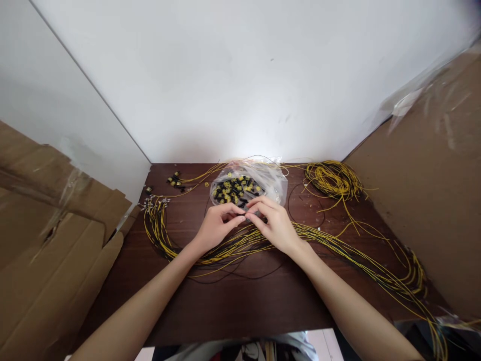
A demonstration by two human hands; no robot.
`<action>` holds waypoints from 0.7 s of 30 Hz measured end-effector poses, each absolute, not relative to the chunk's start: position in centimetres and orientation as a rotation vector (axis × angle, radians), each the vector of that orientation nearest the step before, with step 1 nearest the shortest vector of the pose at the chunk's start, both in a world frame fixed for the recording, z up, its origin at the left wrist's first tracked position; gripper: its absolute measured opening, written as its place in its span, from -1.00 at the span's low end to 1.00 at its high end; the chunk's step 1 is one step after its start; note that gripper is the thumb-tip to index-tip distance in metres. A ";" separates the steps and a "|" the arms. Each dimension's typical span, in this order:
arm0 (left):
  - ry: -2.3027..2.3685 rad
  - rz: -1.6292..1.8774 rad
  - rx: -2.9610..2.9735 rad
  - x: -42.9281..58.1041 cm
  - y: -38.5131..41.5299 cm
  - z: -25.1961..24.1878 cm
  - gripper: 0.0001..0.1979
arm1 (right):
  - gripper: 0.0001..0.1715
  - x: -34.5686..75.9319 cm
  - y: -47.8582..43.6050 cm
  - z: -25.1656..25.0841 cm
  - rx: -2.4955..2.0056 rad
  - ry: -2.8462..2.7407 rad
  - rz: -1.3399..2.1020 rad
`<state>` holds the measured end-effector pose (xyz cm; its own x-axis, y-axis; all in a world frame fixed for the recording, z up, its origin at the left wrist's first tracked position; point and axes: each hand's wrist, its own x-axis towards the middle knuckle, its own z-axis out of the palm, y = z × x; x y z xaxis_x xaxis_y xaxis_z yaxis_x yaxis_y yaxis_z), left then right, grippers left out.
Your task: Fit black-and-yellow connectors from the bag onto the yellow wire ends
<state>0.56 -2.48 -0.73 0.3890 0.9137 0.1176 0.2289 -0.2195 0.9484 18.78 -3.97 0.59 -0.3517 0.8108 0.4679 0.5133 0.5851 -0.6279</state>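
My left hand [224,224] and my right hand [271,220] meet fingertip to fingertip over the middle of the table. Both are closed in a pinch on something small and dark, mostly hidden by the fingers. Just behind them lies a clear plastic bag [276,181], spread open, with many small black and yellow connectors [233,188] in it. Under my wrists runs a long bundle of yellow and black wires [323,234]. Its left end curves back to small pale tips [153,202].
A coil of yellow and black wire [332,180] sits at the back right. Several loose connectors [174,179] lie at the back left of the brown table [240,306]. Cardboard panels [56,250] stand left and right, and a white wall [240,100] behind.
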 end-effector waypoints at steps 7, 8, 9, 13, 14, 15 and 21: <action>1.014 0.902 1.615 0.7 -2.6 -0.6 -0.82 | -0.90 19.7 -3.4 1.1 -1.163 -1.871 0.394; 1.014 0.902 1.614 0.7 -2.6 -0.5 -0.83 | -0.89 19.8 -3.3 1.1 -1.172 -1.837 0.392; 1.014 0.902 1.617 0.7 -2.6 -0.5 -0.83 | -0.89 19.9 -3.3 1.2 -1.176 -1.816 0.395; 1.008 0.914 1.631 0.7 -2.6 -0.6 -0.85 | -0.90 19.5 -3.5 1.0 -1.129 -1.864 0.438; 1.003 0.917 1.632 0.7 -2.5 -0.7 -0.85 | -0.90 19.4 -3.6 1.0 -1.115 -1.887 0.445; 0.997 0.920 1.634 0.7 -2.5 -0.7 -0.85 | -0.90 19.2 -3.6 0.9 -1.102 -1.908 0.449; 0.994 0.927 1.679 0.7 -2.4 -0.8 -0.85 | -0.88 18.8 -3.9 0.6 -1.057 -1.981 0.444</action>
